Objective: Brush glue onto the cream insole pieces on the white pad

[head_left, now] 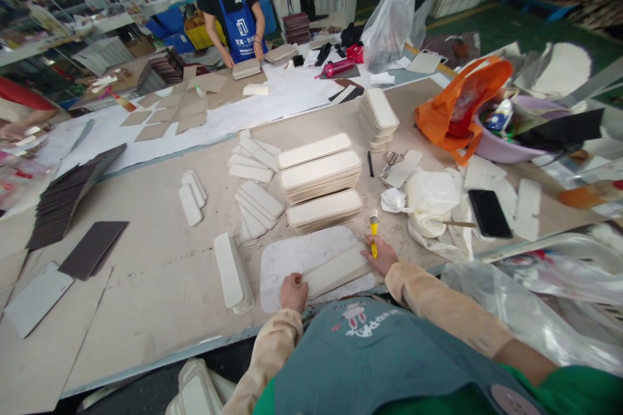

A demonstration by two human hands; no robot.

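My right hand (383, 257) is closed round a brush (374, 233) with a yellow handle and pale bristles pointing away from me. Its fingers also touch the right end of some long, pale strips (335, 272). At the left end of these strips, my left hand (294, 293) pinches their edge. The strips lie slightly fanned on a white board (275, 259) with rounded corners. Just beyond the board are stacks of cream rounded panels (321, 172). Left of the board leans another stack of cream panels (231, 272), with fanned pieces (257, 207) behind it.
To the right lie scissors (393, 159), a white plastic container (432, 194), a black phone (489, 214) and a purple basin (516, 136) with an orange bag (460, 107). Dark sheets (73, 194) lie on the left. Across the table a co-worker (238, 13) handles grey-brown pieces.
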